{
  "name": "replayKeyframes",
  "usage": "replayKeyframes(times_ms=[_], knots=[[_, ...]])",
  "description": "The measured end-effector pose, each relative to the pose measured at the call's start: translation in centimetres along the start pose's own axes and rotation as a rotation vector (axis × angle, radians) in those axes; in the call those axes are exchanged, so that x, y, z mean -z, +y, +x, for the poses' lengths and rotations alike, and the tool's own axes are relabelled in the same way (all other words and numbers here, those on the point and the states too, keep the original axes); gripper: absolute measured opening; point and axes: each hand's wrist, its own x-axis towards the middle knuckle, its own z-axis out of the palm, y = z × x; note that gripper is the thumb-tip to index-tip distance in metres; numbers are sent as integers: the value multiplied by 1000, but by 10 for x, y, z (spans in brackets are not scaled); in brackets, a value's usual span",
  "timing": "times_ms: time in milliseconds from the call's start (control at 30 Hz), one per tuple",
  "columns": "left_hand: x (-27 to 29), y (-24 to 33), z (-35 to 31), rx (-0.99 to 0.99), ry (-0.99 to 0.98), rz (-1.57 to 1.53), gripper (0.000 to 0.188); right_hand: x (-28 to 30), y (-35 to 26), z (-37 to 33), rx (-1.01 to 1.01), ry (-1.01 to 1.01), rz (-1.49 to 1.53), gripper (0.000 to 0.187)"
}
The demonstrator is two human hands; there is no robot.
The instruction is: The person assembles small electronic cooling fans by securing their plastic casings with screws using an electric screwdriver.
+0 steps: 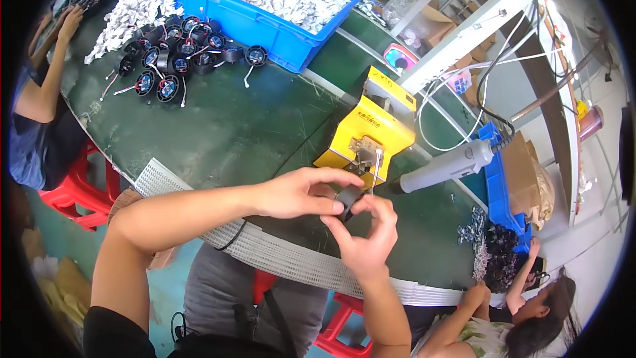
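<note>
My left hand [315, 192] and my right hand [368, 225] both grip a small round black part [350, 201] between thumbs and fingers, over the near side of the green bench. A thin wire lead with a small white plug [378, 154] rises from it in front of the yellow bench machine [371, 122]. The part is seen partly from the side, and my fingers hide some of its rim. Just right of the machine is a grey cylindrical hand tool [444, 167] with a black cable, close to my right hand but not touched.
Several round black parts with wire leads [169, 59] lie beside a white heap of small pieces [132, 16]. A blue bin [291, 40] holds more. White perforated trunking [285, 258] lines the near edge. Co-workers sit left [40, 106] and right [477, 325]; dark small parts [501, 245] lie nearby.
</note>
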Motion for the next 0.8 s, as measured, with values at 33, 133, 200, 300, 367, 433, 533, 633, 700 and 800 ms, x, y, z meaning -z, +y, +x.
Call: replayKeyframes(times_ms=[33, 133, 200, 300, 367, 433, 533, 633, 700, 800], knots=[[3, 1, 1, 43, 22, -52, 48, 1, 2, 8, 23, -41, 90, 61], [6, 1, 3, -34, 42, -70, 47, 3, 8, 22, -90, 144, 154, 43], [14, -1, 1, -4, 52, 16, 43, 8, 13, 41, -149, 51, 46, 33], [20, 0, 2, 19, 68, -125, 39, 9, 32, 39, -268, -143, 209, 24], [19, 3, 4, 65, 67, -180, 39, 6, 38, 26, -431, -148, 350, 21], [19, 4, 6, 117, 64, -243, 38, 5, 41, 22, -553, -156, 514, 20], [22, 3, 5, 156, 109, -277, 36, -1, 44, 21, -777, -209, 884, 26], [31, -6, 6, 62, 163, -43, 36, -3, 42, 22, -867, -235, 971, 34], [30, -8, 6, 42, 158, 16, 36, -5, 40, 20, -975, -282, 1028, 35], [28, -5, 6, 43, 163, 72, 34, -6, 42, 16, -941, -197, 1008, 33]])
